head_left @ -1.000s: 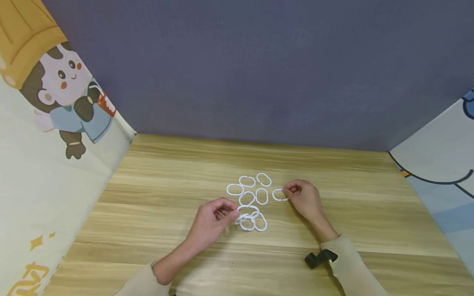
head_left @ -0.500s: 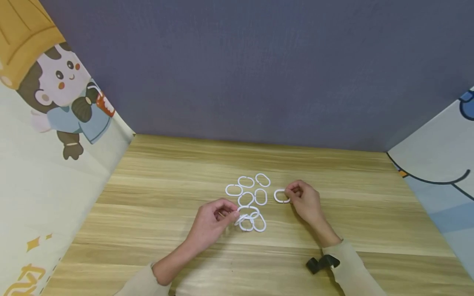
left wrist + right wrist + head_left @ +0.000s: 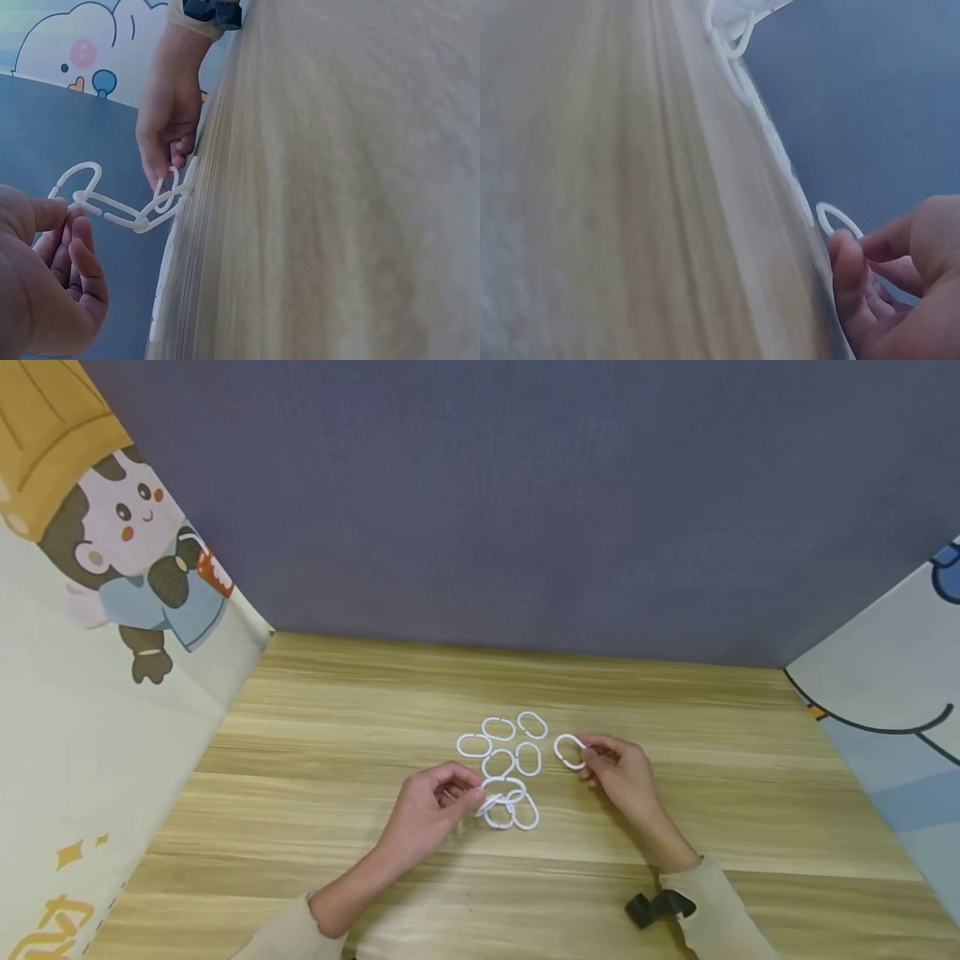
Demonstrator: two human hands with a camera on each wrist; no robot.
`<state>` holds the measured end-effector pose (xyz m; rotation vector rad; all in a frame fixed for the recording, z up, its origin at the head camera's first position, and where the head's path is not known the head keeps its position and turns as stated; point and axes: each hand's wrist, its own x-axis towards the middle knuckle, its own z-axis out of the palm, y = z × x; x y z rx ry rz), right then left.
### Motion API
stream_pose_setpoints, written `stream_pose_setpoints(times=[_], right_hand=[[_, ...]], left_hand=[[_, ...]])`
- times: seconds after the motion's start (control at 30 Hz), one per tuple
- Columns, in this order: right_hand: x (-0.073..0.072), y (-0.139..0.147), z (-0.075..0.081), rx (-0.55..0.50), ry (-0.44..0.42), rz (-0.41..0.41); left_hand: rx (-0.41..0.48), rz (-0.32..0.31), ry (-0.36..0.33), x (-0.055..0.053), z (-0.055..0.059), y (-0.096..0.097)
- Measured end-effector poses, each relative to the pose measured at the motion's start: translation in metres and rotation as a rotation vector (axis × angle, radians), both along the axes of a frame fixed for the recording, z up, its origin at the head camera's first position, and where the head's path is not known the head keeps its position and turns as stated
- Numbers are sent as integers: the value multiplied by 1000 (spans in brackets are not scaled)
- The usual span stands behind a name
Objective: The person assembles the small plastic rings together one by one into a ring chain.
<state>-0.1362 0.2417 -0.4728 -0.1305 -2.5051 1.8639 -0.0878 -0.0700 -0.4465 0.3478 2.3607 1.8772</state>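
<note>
In the head view my left hand [image 3: 426,814] pinches the end of a short chain of white oval plastic links [image 3: 504,779] between thumb and fingertips. The left wrist view shows several hooked-together links [image 3: 112,202] raised at my fingers, with the lower end of the chain down at the table. To the right, my right hand [image 3: 626,781] pinches a single white oval link [image 3: 557,750] by its right side, tilted up. This separate link [image 3: 838,214] sticks out past the thumb and index finger in the right wrist view.
Several loose white links [image 3: 484,722] lie close together on the wood-grain table [image 3: 675,710], between and beyond my hands. A dark blue-grey panel [image 3: 525,527] rises at the table's back edge. Printed cartoon panels [image 3: 172,693] flank both sides.
My right hand has drawn the single link slightly toward me and turned it from lying flat to tilted up. My left hand stays in place with the chain.
</note>
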Motion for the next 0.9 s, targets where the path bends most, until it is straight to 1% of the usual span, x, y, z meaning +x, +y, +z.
stream_pose_setpoints(times=[0.1,0.27,0.37,0.5,0.7,0.9], right_hand=[[3,-1,3,-79,-12,53],[6,-1,6,-174,-30,176],[9,-1,8,-217,-34,220],[11,-1,11,-245,-18,235],[17,-6,18,-267,20,246],[26,-17,31,-301,99,277]], left_hand=[[2,-2,-1,0,0,1],[-2,1,-1,0,0,1],[-6,2,1,0,-1,1],[-16,2,-7,-2,-1,2],[-15,4,-11,-1,-2,2],[-8,0,0,-1,-3,3]])
